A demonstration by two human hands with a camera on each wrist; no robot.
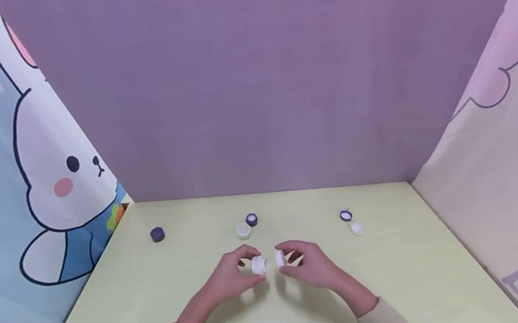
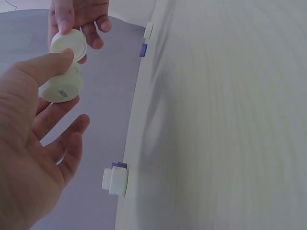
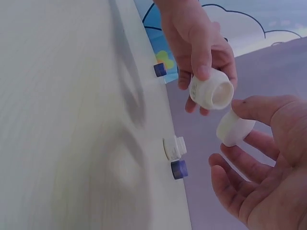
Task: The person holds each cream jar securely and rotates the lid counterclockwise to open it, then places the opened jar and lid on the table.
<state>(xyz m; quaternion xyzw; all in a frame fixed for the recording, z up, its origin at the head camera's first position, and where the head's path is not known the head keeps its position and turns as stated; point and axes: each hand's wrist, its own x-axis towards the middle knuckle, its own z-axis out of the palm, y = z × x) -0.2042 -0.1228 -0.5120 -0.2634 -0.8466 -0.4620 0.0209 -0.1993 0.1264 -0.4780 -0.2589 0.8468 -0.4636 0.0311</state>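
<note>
My left hand [image 1: 230, 275] pinches a small white jar [image 1: 259, 265] between thumb and fingers, tilted so its open mouth faces right. In the right wrist view the mouth of this jar [image 3: 211, 90] shows without a cover. Opposite it, my right hand [image 1: 311, 265] pinches a round white lid [image 1: 281, 258], its inner side turned toward the jar. A narrow gap separates lid and jar in the head view. Both are held above the table, and shadows of the hands fall below. Faint print marks the jar's side [image 2: 62, 91] in the left wrist view.
Farther back on the pale table [image 1: 188, 212] stand another white jar [image 1: 244, 231] and a small purple piece [image 1: 252, 219]. A purple cap [image 1: 157, 234] is at the left. Toward the right lie a purple ring-shaped cap [image 1: 345, 215] and a white lid [image 1: 357, 229]. A purple curtain [image 1: 250, 88] hangs behind.
</note>
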